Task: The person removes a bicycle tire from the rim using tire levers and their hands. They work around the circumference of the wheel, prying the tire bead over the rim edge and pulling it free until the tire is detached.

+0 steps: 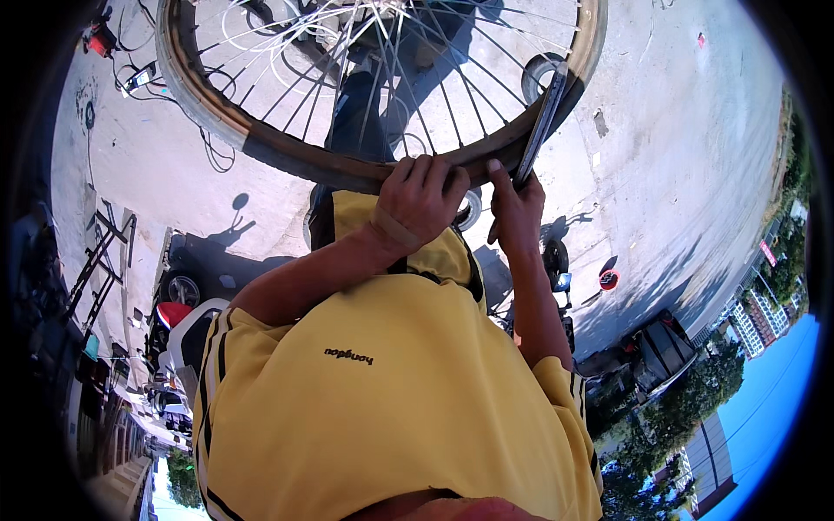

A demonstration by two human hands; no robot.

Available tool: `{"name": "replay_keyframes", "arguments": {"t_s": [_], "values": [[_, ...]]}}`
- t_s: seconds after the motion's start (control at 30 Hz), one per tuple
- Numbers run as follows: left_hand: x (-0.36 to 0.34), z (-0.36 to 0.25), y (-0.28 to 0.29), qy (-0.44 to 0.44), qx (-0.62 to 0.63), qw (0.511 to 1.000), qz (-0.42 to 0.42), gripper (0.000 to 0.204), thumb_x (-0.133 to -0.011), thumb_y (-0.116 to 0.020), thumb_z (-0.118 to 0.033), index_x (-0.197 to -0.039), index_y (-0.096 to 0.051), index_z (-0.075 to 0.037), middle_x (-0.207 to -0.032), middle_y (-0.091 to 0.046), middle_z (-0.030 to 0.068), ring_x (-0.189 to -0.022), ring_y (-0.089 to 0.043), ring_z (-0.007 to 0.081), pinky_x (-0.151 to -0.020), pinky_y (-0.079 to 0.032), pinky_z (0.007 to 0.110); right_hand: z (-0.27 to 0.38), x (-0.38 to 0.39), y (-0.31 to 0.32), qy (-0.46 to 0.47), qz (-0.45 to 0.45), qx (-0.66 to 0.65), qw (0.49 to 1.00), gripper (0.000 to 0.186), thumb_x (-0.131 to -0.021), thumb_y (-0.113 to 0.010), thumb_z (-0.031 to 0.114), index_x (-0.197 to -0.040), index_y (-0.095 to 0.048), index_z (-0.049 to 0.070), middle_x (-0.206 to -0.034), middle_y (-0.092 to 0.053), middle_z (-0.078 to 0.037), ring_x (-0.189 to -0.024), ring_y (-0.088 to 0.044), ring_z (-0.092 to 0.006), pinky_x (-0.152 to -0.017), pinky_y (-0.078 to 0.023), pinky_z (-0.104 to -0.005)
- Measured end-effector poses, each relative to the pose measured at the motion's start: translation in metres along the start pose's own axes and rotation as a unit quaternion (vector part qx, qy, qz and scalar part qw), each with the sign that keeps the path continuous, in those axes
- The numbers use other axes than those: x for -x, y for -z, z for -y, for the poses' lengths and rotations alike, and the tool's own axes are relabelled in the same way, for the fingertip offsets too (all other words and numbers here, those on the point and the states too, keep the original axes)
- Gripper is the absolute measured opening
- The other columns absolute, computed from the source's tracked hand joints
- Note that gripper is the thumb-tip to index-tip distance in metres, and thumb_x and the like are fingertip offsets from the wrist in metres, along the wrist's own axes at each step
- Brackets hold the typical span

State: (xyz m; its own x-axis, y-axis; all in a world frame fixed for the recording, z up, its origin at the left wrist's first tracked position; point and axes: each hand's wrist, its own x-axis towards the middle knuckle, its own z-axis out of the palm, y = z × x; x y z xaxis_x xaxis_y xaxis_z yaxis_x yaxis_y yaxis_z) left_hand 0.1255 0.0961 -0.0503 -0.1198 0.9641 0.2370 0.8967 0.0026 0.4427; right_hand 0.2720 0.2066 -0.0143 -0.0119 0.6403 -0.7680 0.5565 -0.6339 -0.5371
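Observation:
A spoked wheel [291, 154] with a worn, dusty tyre fills the upper middle of the head view, its top cut off by the picture's edge. My left hand [420, 200] is closed over the tyre's near edge, fingers curled onto the rubber. Just to its right, my right hand [519, 205] grips the lower end of a long, narrow metal bar [544, 123]. The bar slants up and right across the tyre, its far end lying over the wheel's right side. My right thumb points up beside the tyre. What sits under my left fingers is hidden.
Grey concrete ground [669, 165] spreads around the wheel. Cables [217, 152] and a red tool [101, 39] lie at the upper left. A parked motorbike [187, 326] stands left of me. At the right are a small red bowl [609, 280] and a dark three-wheeled cart [665, 347].

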Motion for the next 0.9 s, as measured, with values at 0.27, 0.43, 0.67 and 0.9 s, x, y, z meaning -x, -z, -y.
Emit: {"name": "replay_keyframes", "arguments": {"t_s": [0.27,0.43,0.67,0.9], "values": [[0.013,0.006,-0.003,-0.039,0.024,0.998,-0.038,0.027,-0.083,-0.069,-0.011,-0.108,-0.066,-0.002,-0.105,-0.064,0.0150,-0.090,-0.064,0.0294,-0.078,-0.052,0.042,0.042,0.003,0.049,0.389,-0.057,0.178,0.902,0.030,-0.101,-0.059,0.003,-0.130,-0.066,-0.001,-0.102,-0.064,-0.010,-0.086,-0.059,-0.0168,-0.077,-0.048,-0.0303],[0.011,0.012,0.005,-0.057,0.040,0.997,-0.015,0.039,-0.082,-0.072,-0.017,-0.116,-0.065,0.001,-0.110,-0.063,0.0165,-0.098,-0.063,0.0316,-0.085,-0.052,0.044,0.067,0.011,0.044,0.327,0.083,0.040,0.940,0.034,-0.099,-0.063,0.000,-0.133,-0.065,-0.001,-0.095,-0.062,-0.004,-0.079,-0.052,-0.0098,-0.071,-0.044,-0.0258],[0.009,0.013,0.006,-0.051,0.059,0.997,0.016,0.043,-0.084,-0.071,-0.020,-0.121,-0.064,0.000,-0.113,-0.062,0.0172,-0.102,-0.062,0.0325,-0.087,-0.051,0.045,0.119,-0.031,0.067,0.308,0.044,-0.218,0.925,0.034,-0.094,-0.072,0.005,-0.127,-0.068,-0.004,-0.088,-0.065,-0.004,-0.067,-0.052,-0.0096,-0.062,-0.043,-0.0249],[0.004,0.020,0.019,-0.063,0.078,0.994,0.046,0.037,-0.086,-0.066,-0.012,-0.122,-0.065,-0.002,-0.110,-0.063,0.0166,-0.099,-0.065,0.0329,-0.087,-0.054,0.043,0.163,-0.260,0.107,0.319,-0.013,-0.111,0.941,0.042,-0.091,-0.062,-0.005,-0.132,-0.066,-0.002,-0.099,-0.073,-0.006,-0.068,-0.056,-0.0085,-0.058,-0.044,-0.0234]]}}
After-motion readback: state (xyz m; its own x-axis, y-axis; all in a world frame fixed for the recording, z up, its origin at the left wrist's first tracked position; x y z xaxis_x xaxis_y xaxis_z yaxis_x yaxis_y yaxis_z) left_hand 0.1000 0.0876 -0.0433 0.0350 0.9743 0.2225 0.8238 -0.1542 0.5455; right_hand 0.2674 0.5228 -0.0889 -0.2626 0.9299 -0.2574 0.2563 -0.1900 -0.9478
